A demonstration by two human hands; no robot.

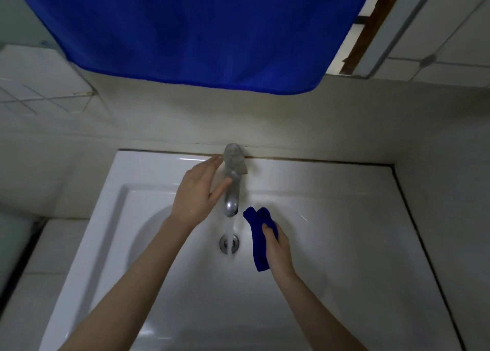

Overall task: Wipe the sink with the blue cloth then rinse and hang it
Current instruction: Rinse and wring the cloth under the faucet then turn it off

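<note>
A white rectangular sink [344,191] fills the lower view, with a round metal drain [229,243] in its bowl. A chrome faucet [232,181] stands at the back rim, and a thin stream of water [230,224] runs from its spout. My left hand [197,194] rests against the left side of the faucet, fingers spread, thumb touching the spout. My right hand [277,247] grips a bunched blue cloth [258,238] over the bowl, just right of the water stream.
A large blue towel [191,32] hangs overhead along the back wall. White tiled ledges [39,244] flank the sink on the left. A wooden frame strip [368,29] and tiled wall are at the upper right.
</note>
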